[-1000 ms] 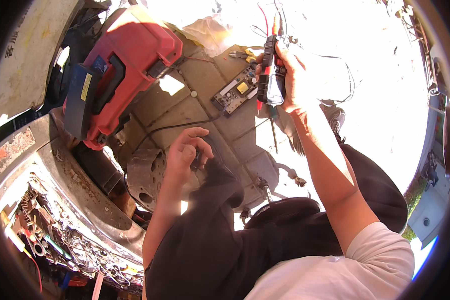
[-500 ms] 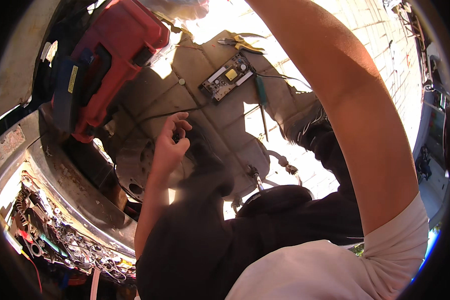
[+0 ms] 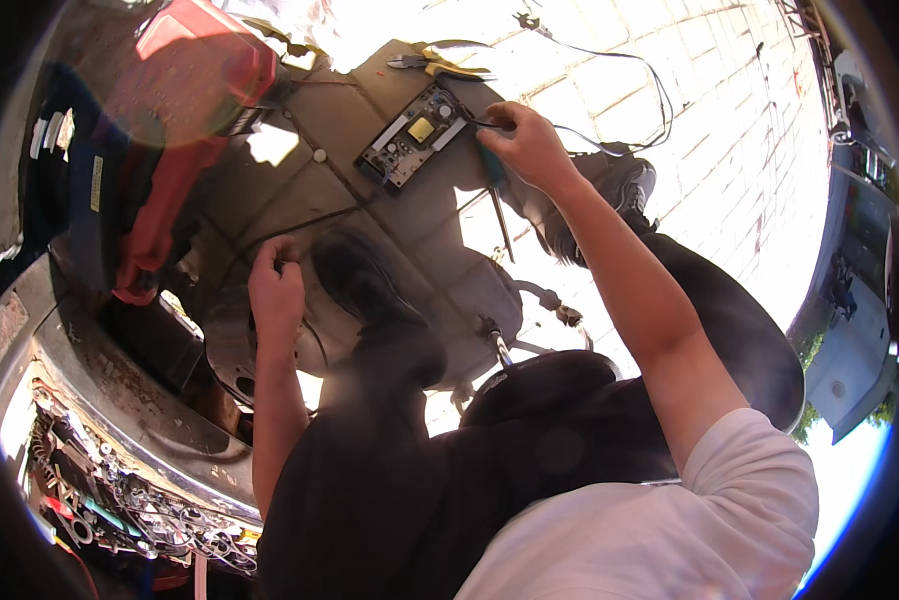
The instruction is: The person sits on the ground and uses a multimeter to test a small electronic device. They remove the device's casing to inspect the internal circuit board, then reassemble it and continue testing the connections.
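Outdoor workshop: paving (image 3: 710,130), pliers (image 3: 438,66), circuit board (image 3: 417,137)

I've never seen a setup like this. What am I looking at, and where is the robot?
There is no robot here: these are a person's bare hands. Every picture comes from one camera worn on the head, looking down; its wide lens bends straight edges near the rim.

On the paved floor lie a circuit board, yellow-handled pliers and a green-handled screwdriver. A red case is at the left.

The right hand seems to pinch a black cable beside the board. The left hand has curled fingers; whether it holds something is too hard to tell.
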